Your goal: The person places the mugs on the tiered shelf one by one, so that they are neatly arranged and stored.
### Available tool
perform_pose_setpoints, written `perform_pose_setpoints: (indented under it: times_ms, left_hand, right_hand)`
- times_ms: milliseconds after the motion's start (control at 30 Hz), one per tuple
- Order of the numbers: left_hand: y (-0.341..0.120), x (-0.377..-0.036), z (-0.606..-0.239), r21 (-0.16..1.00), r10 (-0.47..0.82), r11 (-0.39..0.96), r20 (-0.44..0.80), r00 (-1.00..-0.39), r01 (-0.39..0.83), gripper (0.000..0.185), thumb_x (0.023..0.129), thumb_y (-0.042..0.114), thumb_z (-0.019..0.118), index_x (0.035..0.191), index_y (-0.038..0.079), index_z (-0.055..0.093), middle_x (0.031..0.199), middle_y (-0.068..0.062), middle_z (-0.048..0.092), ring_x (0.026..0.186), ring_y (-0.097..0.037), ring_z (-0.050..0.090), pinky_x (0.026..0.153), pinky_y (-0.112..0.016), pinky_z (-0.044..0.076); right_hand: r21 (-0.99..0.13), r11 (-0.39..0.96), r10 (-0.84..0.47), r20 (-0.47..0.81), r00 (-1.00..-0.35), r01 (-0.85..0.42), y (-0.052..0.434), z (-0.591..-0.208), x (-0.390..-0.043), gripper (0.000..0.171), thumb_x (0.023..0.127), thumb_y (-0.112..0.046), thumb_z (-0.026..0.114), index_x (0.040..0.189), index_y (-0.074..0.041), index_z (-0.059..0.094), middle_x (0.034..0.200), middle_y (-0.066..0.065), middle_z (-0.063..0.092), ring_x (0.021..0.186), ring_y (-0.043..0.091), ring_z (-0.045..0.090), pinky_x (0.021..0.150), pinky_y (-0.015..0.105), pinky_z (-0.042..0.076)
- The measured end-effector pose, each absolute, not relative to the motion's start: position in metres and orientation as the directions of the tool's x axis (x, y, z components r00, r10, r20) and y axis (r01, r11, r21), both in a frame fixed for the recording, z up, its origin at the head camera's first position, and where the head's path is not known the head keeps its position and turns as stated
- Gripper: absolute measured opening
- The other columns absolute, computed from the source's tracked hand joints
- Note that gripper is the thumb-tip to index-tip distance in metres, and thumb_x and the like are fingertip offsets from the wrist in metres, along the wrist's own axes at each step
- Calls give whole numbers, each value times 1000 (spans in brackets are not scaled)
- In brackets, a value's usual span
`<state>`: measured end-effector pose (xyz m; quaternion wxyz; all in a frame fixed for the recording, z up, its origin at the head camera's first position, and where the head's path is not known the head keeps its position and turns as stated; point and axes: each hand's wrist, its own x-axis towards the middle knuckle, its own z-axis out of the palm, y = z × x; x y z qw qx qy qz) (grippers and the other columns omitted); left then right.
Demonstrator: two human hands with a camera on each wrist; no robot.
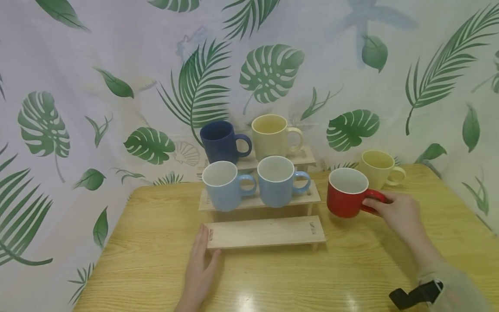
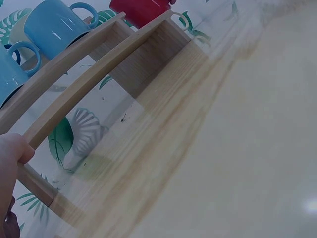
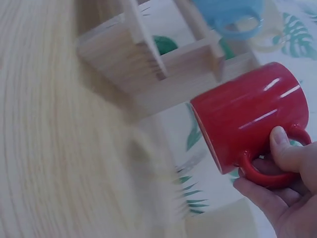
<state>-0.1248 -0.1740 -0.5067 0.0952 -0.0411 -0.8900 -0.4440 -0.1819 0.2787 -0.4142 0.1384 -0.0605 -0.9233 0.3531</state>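
From the left, my left hand (image 1: 200, 268) lies flat and open on the tabletop (image 1: 156, 260), its thumb against the left end of the rack's (image 1: 265, 232) bottom step, which carries nothing. On the middle step stand two light blue mugs (image 1: 223, 185), handles to the right; on the top step a navy mug (image 1: 220, 141) and a cream mug (image 1: 270, 136). Right of the rack, my right hand (image 1: 397, 212) grips the red mug (image 1: 347, 192) by its handle, thumb on top and fingers curled through the loop; the mug sits upright just beside the rack's right end, at or barely above the tabletop, I cannot tell which. Behind it a second cream mug (image 1: 378, 168) stands on the tabletop. By my reading, four mugs are shelved, two remain off the rack, and the bottom step awaits them.
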Motion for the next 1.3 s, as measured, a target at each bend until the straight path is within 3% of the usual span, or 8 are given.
perform_pose_setpoints:
  times_ms: [100, 233, 367, 533, 633, 833, 1300]
  left_hand:
    - [-174, -125, -506, 782, -10, 603, 210, -978, 162, 64, 93, 36, 48, 146, 26, 13, 153, 5, 8, 138, -17, 9, 111, -49, 13]
    - [-174, -126, -506, 780, -9, 603, 219, -976, 170, 65, 93, 35, 48, 146, 26, 12, 153, 5, 9, 138, -17, 9, 111, -48, 13]
    - [-174, -126, -506, 777, -10, 605, 224, -975, 172, 65, 93, 35, 48, 146, 27, 12, 153, 5, 8, 138, -17, 10, 111, -48, 13]
    - [-174, -125, -504, 781, -11, 601, 220, -975, 169, 64, 93, 35, 49, 146, 26, 13, 153, 4, 9, 138, -18, 10, 110, -49, 13]
    - [-173, -124, -502, 784, -12, 598, 214, -977, 164, 64, 93, 35, 49, 146, 26, 13, 153, 5, 9, 138, -18, 10, 110, -50, 13]
    - [-174, -124, -504, 785, -12, 599, 209, -978, 160, 65, 93, 33, 49, 146, 26, 13, 153, 5, 8, 138, -17, 9, 111, -49, 13]
    - [-174, -124, -506, 775, -23, 605, 246, -969, 182, 65, 92, 31, 51, 146, 22, 16, 152, 3, 12, 138, -17, 12, 111, -46, 14]
  right_hand:
    - [-683, 730, 209, 187, -960, 26, 281, -405, -174, 49, 75, -45, 70, 101, -2, 70, 87, 13, 69, 67, 1, 48, 53, 21, 39]
    - [-751, 660, 165, 134, -977, 8, 280, -394, -163, 49, 76, -40, 71, 103, 1, 67, 80, -4, 70, 69, -9, 52, 58, 16, 43]
    - [-852, 523, 93, 78, -993, -18, 276, -386, -153, 38, 77, -29, 72, 101, 1, 67, 76, -17, 68, 71, -2, 63, 63, 10, 47]
    - [-908, 417, 16, 51, -999, -39, 261, -379, -143, 34, 77, -20, 72, 100, 4, 67, 81, -11, 69, 74, 8, 67, 68, 14, 51]
    - [-914, 404, -19, 19, -1000, -25, 247, -378, -139, 39, 77, -21, 72, 102, 8, 65, 83, -7, 70, 76, 10, 67, 70, 17, 52]
    - [-914, 405, -76, -13, -997, -19, 211, -388, -138, 36, 77, -23, 72, 100, 4, 67, 89, 8, 70, 78, 12, 67, 71, 23, 54]
    - [-938, 324, -174, 67, -982, -121, 127, -417, -156, 16, 70, -3, 74, 84, 6, 70, 80, 14, 69, 70, 14, 65, 64, 26, 56]
